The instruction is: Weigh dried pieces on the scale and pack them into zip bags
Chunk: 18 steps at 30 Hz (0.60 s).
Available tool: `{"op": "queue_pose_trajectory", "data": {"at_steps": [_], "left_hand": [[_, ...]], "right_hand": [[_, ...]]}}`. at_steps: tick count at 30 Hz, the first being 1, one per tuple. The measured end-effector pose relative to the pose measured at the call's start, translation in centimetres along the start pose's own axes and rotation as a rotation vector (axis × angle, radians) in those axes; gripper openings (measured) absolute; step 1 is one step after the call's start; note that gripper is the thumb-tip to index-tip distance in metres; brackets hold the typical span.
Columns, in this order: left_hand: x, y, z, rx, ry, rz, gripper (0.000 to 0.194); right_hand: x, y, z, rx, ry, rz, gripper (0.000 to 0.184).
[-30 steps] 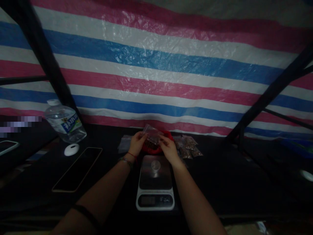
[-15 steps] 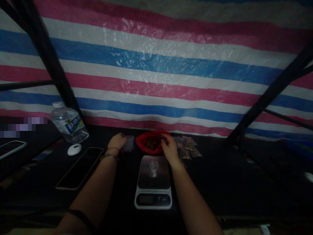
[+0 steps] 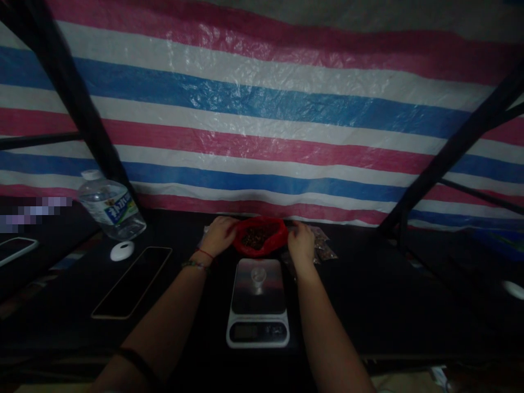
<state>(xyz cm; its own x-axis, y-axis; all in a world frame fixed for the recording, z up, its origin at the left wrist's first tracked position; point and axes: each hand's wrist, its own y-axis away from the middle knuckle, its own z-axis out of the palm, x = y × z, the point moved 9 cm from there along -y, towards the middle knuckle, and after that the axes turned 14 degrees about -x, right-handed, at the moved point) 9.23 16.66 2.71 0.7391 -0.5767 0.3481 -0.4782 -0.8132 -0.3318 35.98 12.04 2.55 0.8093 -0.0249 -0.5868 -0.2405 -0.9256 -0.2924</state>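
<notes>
A red plastic bag [image 3: 262, 251] stands with its mouth spread wide, and small dark brown pieces [image 3: 256, 237] lie inside it. At its left rim is my left hand [image 3: 220, 234], fingers closed on the edge. My right hand [image 3: 302, 244] is closed at the right rim; its fingertips are partly hidden. Just in front of the bag sits a white kitchen scale [image 3: 257, 341] with a small clear cup [image 3: 258, 277] on its metal plate. Small filled clear bags [image 3: 325, 252] lie beyond my right hand. Clear plastic bags [image 3: 207, 230] are mostly hidden behind my left hand.
On the left are a phone [image 3: 133, 283], a white rounded object [image 3: 121, 250] and a large clear bottle [image 3: 110, 207]. Another phone [image 3: 16, 248] lies at the far left. A striped plastic sheet [image 3: 262, 120] hangs behind the black table, between dark metal posts [image 3: 429, 169].
My left hand has moved right, from the clear bags to the red bag's rim. My right hand has come out of the bag's mouth to its right edge. The bag has shifted slightly right.
</notes>
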Motion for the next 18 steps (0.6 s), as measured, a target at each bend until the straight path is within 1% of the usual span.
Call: {"op": "queue_pose_trajectory", "data": {"at_steps": [1, 3, 5, 7, 9, 12, 18], "left_hand": [[1.0, -0.1, 0.6, -0.04, 0.026, 0.056, 0.032], [2.5, -0.3, 1.6, -0.108, 0.069, 0.123, 0.029], [3.4, -0.3, 2.4, -0.163, 0.121, 0.161, 0.026], [3.7, -0.4, 2.8, -0.2, 0.174, 0.171, 0.024], [3.5, -0.4, 2.9, -0.214, 0.221, 0.16, 0.023], [3.1, -0.3, 3.2, -0.221, 0.265, 0.148, 0.023], [3.2, -0.1, 3.6, -0.238, 0.266, 0.152, 0.025]], "right_hand": [[0.6, 0.0, 0.4, -0.05, 0.068, 0.058, 0.04], [1.8, 0.1, 1.7, -0.169, 0.169, 0.163, 0.042], [2.8, 0.4, 3.1, -0.286, 0.219, 0.23, 0.041], [3.4, 0.6, 4.0, -0.35, 0.243, 0.262, 0.039], [3.9, 0.5, 4.3, -0.347, 0.26, 0.28, 0.036], [4.8, 0.1, 3.9, -0.3, 0.286, 0.317, 0.036], [6.0, -0.6, 3.1, -0.271, 0.322, 0.387, 0.033]]}}
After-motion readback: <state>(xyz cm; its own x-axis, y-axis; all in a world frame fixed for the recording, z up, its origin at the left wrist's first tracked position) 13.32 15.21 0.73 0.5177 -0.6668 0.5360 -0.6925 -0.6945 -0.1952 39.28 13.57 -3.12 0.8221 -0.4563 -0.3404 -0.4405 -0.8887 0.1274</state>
